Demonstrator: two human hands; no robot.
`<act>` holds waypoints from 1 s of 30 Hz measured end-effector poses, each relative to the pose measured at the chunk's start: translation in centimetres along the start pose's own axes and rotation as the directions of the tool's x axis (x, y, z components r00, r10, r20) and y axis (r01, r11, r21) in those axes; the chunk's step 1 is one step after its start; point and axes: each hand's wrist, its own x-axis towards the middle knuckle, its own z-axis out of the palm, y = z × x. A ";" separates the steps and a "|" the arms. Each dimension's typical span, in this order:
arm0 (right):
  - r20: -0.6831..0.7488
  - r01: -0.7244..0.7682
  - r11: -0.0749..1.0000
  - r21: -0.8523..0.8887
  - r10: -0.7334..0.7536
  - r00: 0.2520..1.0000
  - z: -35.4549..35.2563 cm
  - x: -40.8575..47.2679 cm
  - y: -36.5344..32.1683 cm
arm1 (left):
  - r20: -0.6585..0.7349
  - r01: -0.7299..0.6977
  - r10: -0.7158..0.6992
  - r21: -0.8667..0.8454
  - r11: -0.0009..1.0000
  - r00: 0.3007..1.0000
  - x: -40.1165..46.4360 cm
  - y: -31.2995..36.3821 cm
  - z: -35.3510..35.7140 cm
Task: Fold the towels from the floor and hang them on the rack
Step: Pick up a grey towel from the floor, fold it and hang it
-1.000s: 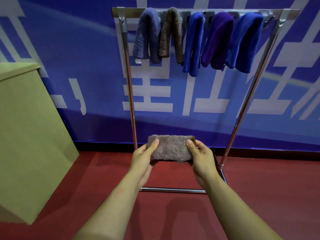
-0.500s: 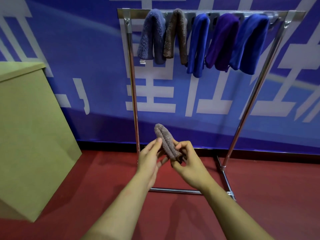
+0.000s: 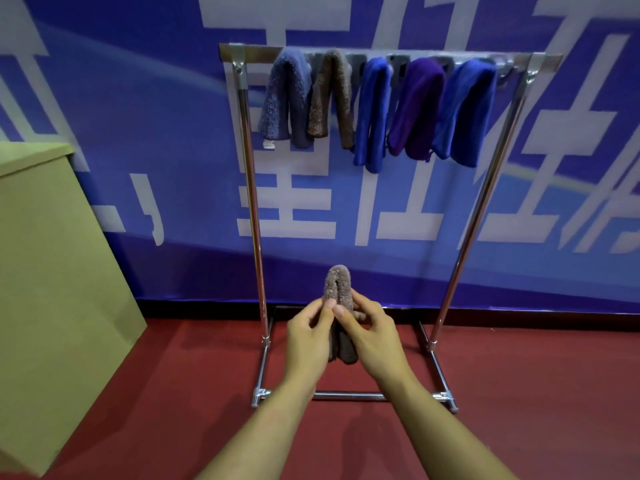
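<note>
A small grey-brown towel (image 3: 338, 284) is folded double, its rounded fold pointing up and both halves hanging down between my hands. My left hand (image 3: 309, 336) pinches its left side and my right hand (image 3: 370, 336) pinches its right side, thumbs meeting at the middle. Behind stands the metal rack (image 3: 252, 188). Several folded towels hang side by side over its top bar: a grey-blue one (image 3: 284, 98), a brown one (image 3: 330, 98), a blue one (image 3: 372, 112), a purple one (image 3: 417, 105) and another blue one (image 3: 462, 109).
A tall tan box (image 3: 52, 289) stands at the left on the red floor (image 3: 536, 393). The rack's base frame (image 3: 349, 396) lies on the floor under my forearms. A blue banner wall (image 3: 138, 133) closes off the back.
The towel, held flat and wide between my hands a second ago, is folded in half and turned upright. My hands have come together and lifted a little toward the rack.
</note>
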 end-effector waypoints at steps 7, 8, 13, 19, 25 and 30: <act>-0.210 0.031 0.999 0.033 -0.023 0.977 -3.2 0.1 -4.2 | 0.007 -0.104 0.104 0.084 0.991 0.995 -0.5 4.1 3.2; -0.232 0.046 0.999 0.025 -0.039 0.972 -4.0 0.2 -5.1 | 0.000 -0.134 0.134 0.100 0.986 0.991 -0.6 5.1 4.0; -0.286 0.140 0.990 -0.029 -0.142 0.948 -8.4 0.4 -10.9 | -0.058 -0.251 0.262 0.152 0.956 0.963 -0.5 10.0 8.3; -0.375 0.201 0.973 -0.112 -0.229 0.898 -14.9 1.7 -16.3 | -0.027 -0.342 0.355 0.204 0.917 0.935 0.6 15.4 14.0; -0.377 0.279 0.929 -0.242 -0.355 0.855 -21.1 4.8 -20.6 | 0.020 -0.437 0.446 0.242 0.866 0.895 3.3 19.6 20.0; -0.369 0.295 0.892 -0.342 -0.416 0.831 -25.9 9.6 -22.3 | 0.031 -0.460 0.472 0.288 0.840 0.881 7.2 21.9 24.9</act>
